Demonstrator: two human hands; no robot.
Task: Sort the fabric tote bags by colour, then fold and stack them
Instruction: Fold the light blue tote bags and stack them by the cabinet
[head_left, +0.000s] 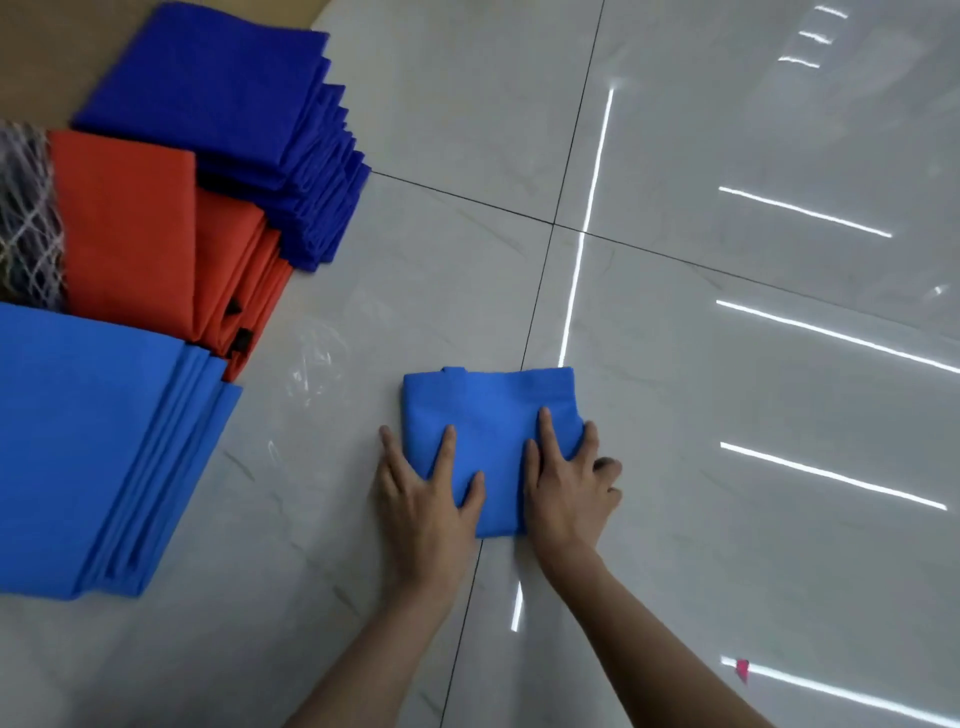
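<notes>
A light blue tote bag, folded into a small rectangle, lies on the glossy tiled floor in the middle of the view. My left hand presses flat on its near left corner with fingers spread. On the bag's near right part my right hand lies flat too, fingers straight. At the left sit three stacks of unfolded bags: light blue nearest, orange behind it, dark blue farthest.
A net-like patterned fabric lies at the left edge beside the orange stack. Brown cardboard shows under the far stacks. A small pink scrap lies on the floor at the lower right. Ceiling lights reflect on the tiles.
</notes>
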